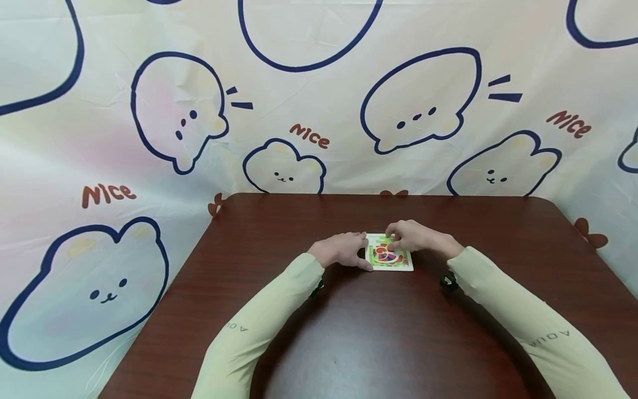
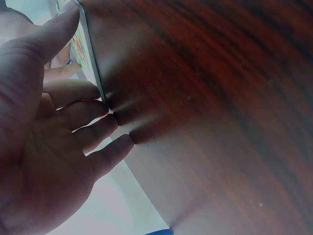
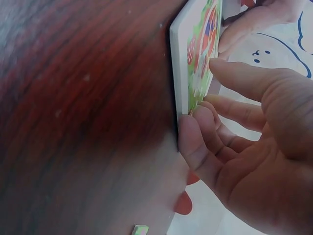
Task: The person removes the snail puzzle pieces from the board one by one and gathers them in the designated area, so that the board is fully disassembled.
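Steadying seems the step in hand: picture board (image 1: 400, 260), flat on table (image 1: 339, 343), is braced at its left edge by left hand (image 1: 343, 249), fingers relaxed; right hand (image 1: 416, 235) is placed at board's far-right corner, grip not tellable. Light fingertip control likely needed next.

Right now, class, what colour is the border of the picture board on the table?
The border is white; it shows best in the right wrist view.

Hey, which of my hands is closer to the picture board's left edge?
Left. Your left hand is directly at the left edge, while your right hand is across from it, at the far right part of the picture board.
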A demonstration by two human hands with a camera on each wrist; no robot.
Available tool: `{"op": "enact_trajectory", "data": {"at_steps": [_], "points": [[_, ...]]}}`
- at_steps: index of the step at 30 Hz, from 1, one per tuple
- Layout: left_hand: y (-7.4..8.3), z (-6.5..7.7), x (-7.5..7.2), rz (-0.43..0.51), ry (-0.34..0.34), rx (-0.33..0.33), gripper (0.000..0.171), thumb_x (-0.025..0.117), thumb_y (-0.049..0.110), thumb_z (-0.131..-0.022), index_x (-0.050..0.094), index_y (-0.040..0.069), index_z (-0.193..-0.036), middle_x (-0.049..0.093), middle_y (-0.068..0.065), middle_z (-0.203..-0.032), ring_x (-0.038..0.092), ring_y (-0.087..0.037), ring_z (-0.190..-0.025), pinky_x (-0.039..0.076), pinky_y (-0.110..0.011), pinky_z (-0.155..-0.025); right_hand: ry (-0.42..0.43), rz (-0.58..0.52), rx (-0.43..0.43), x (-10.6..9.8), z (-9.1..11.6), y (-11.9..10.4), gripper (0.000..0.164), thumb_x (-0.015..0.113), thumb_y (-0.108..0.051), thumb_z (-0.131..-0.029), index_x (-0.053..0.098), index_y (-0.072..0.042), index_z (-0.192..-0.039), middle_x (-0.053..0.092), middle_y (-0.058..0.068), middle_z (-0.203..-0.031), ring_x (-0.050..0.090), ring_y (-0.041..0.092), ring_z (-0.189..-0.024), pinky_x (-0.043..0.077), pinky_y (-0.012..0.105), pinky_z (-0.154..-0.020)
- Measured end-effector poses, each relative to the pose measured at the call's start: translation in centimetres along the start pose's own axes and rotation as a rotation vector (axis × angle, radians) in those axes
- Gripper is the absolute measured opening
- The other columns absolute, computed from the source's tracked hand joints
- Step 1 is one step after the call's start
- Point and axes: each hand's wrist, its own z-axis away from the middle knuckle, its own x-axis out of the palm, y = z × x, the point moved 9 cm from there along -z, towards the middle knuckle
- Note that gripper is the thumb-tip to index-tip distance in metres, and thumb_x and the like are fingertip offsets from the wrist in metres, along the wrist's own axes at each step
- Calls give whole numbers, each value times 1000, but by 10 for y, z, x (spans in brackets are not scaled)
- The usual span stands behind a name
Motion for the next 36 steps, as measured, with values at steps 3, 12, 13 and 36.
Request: {"op": "enact_trajectory", "data": {"at_steps": [3,12,13,36], "points": [[0,0,0,9,-2,-2,78,62,62,-87,46,15,-146,29,-10,-162,33,-25,-146,32,-42,-117,7,15,-1,1,0,0,36,69,-23,-92,63,-3,-121,69,9,-97,61,15,-79,49,26,-63],[-1,-1,1,12,-4,-6,78,63,63,-86,47,15,-145,31,-10,-161,37,-25,-143,34,-42,-116,-28,17,-7,3,1,-3,41,70,-22,-91,62,-2,-126,70,11,-102,62,16,-85,50,27,-68],[-1,-1,1,14,-4,-8,78,63,63,-86,47,15,-145,31,-10,-161,38,-25,-143,34,-42,-116,-32,15,-8,3,2,-4,42,70,-22,-91,61,-2,-126,70,10,-101,62,16,-83,50,27,-68],[0,-1,1,31,6,-3,74,64,62,-85,50,16,-142,32,-9,-160,41,-25,-140,36,-43,-115,-67,-53,19,8,0,6,38,66,-20,-94,52,-5,-126,61,9,-94,55,16,-72,47,26,-58]]}}
